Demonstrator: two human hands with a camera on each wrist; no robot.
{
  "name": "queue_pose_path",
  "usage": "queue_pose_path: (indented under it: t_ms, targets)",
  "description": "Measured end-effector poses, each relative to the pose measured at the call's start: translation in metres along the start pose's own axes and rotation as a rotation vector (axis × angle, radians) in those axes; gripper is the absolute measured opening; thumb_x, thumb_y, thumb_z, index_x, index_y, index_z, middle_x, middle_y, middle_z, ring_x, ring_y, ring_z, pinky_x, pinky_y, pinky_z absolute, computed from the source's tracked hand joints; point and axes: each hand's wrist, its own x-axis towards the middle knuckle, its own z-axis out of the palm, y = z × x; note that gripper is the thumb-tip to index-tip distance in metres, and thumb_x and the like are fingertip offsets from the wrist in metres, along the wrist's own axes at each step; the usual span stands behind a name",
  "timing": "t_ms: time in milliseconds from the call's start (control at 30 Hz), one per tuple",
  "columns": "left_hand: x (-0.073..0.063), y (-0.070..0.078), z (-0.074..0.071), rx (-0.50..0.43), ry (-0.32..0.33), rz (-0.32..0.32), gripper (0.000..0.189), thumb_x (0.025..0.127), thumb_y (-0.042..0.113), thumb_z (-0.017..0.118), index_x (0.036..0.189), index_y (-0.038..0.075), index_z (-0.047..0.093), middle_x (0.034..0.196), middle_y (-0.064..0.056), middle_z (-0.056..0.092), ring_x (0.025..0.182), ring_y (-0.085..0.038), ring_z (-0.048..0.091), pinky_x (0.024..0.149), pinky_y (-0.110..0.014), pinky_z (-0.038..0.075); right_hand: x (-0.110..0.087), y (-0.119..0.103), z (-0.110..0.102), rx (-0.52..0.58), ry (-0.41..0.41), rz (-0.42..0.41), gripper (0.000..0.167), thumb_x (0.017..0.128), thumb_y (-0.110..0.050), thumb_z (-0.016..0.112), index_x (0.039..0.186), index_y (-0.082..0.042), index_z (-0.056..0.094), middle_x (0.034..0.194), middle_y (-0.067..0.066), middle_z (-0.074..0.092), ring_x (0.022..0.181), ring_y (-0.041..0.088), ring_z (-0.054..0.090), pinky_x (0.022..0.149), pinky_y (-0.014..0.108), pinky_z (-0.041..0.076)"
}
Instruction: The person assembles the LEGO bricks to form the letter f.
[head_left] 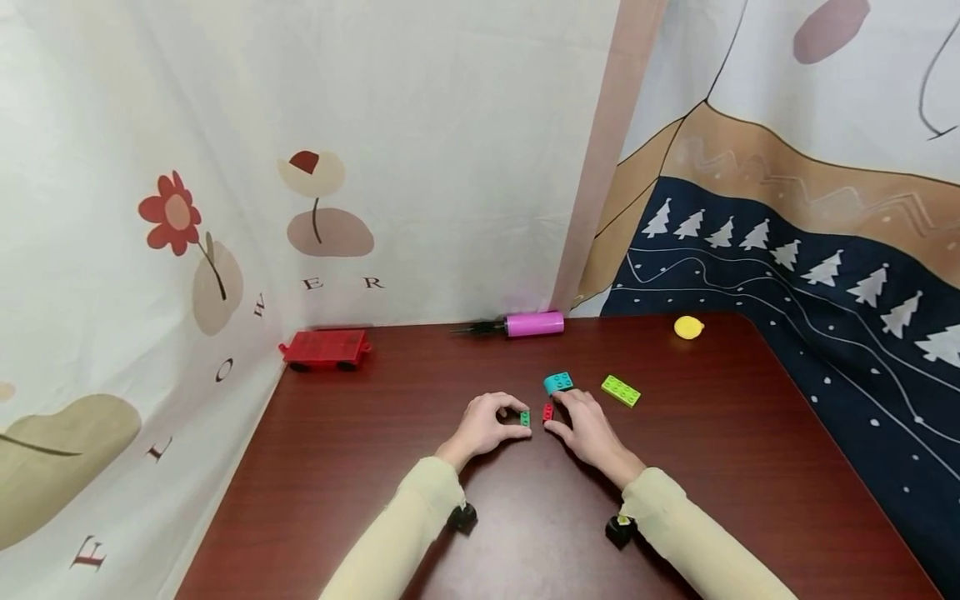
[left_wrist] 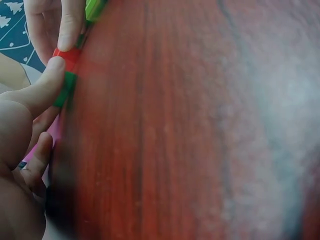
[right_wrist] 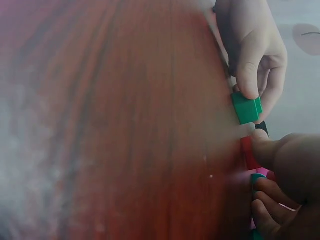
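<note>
Looks like the lining-up step to me: left hand [head_left: 487, 425] pinching the green brick [head_left: 525, 418], right hand [head_left: 592, 429] pinching the red brick [head_left: 548, 412], small gap between them mid-desk [head_left: 337, 467]. Next move probably calls for a steady grip on both. Forearms angle inward, thumbs on the near side.

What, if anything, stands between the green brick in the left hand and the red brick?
Nothing visible: in the head view, only tabletop shows between the green brick in the left hand and the red brick in the right hand.
</note>
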Motion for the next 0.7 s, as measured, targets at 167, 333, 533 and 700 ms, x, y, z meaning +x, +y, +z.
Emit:
queue_pose_path:
  t_ms: [167,333,533,700]
  targets:
    - [-0.0011,-0.0023,0.0025,-0.020,0.026,0.017,0.034,0.082,0.034,0.093,0.112,0.024,0.082,0.106,0.011,0.076,0.091,-0.011,0.060,0.083,-0.029,0.049,0.0024,0.0009,-0.0006,0.019,-0.007,-0.010,0.038,0.089,-0.016,0.086,0.119,0.002,0.072,0.119,0.017,0.072,0.117,0.037,0.067,0.112,0.062,0.042]
    - [-0.0009,-0.0047,0.0054,-0.032,0.031,0.033,0.033,0.083,0.033,0.092,0.113,0.022,0.082,0.107,0.010,0.076,0.090,-0.010,0.058,0.083,-0.029,0.048,0.0031,0.0011,-0.0017,0.049,0.000,-0.006,0.034,0.089,-0.015,0.086,0.118,-0.001,0.073,0.116,0.014,0.073,0.109,0.032,0.070,0.103,0.056,0.051]
    - [-0.0003,-0.0065,0.0066,-0.030,0.048,0.040,0.033,0.083,0.035,0.092,0.113,0.024,0.081,0.106,0.011,0.076,0.088,-0.010,0.057,0.081,-0.028,0.047,0.0062,-0.0014,-0.0046,0.201,-0.015,0.032,0.033,0.091,-0.015,0.084,0.119,-0.004,0.074,0.110,0.009,0.076,0.093,0.020,0.075,0.079,0.036,0.061]
    - [0.0000,-0.0069,0.0060,-0.014,0.052,0.037,0.034,0.082,0.037,0.092,0.112,0.025,0.081,0.105,0.011,0.076,0.087,-0.010,0.057,0.081,-0.028,0.046,0.0086,-0.0027,-0.0030,0.278,-0.033,0.006,0.031,0.092,-0.015,0.083,0.120,-0.005,0.073,0.106,0.006,0.077,0.085,0.013,0.075,0.075,0.029,0.060]
